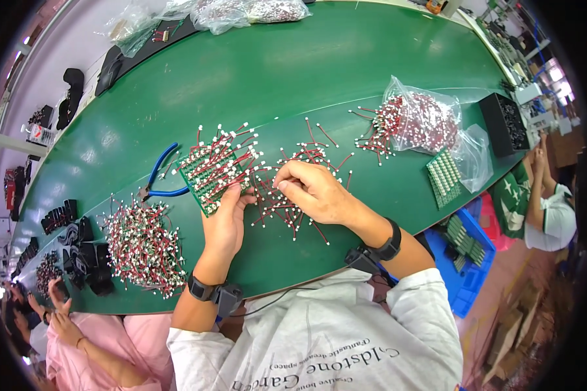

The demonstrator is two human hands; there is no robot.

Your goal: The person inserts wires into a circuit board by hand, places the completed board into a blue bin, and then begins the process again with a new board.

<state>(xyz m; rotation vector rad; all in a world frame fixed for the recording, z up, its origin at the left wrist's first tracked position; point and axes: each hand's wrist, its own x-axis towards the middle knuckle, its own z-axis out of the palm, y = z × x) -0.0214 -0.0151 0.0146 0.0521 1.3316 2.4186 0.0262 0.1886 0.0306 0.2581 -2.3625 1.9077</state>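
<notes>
1. The left hand (227, 218) has its grip closed on the lower edge of a green circuit panel (205, 173), which is held tilted above the worktop (274, 72) and bristles with red-and-black cables ending in white connectors.
2. The right hand (316, 192) is just beside the panel, over loose cables (314, 154). Its grip is narrow, thumb near forefinger; whether a cable sits between them cannot be told.
3. Blue-handled pliers (153, 173) lie just left of the panel; a dense heap of wired pieces (143, 244) is nearer the person.
4. To the right, a clear plastic bag (430, 124) spills more cables, near a second panel (443, 177) with rows of pale connectors.
5. Dark lettering in several sizes crosses the person's pale grey shirt (326, 326), upside down in this view.
</notes>
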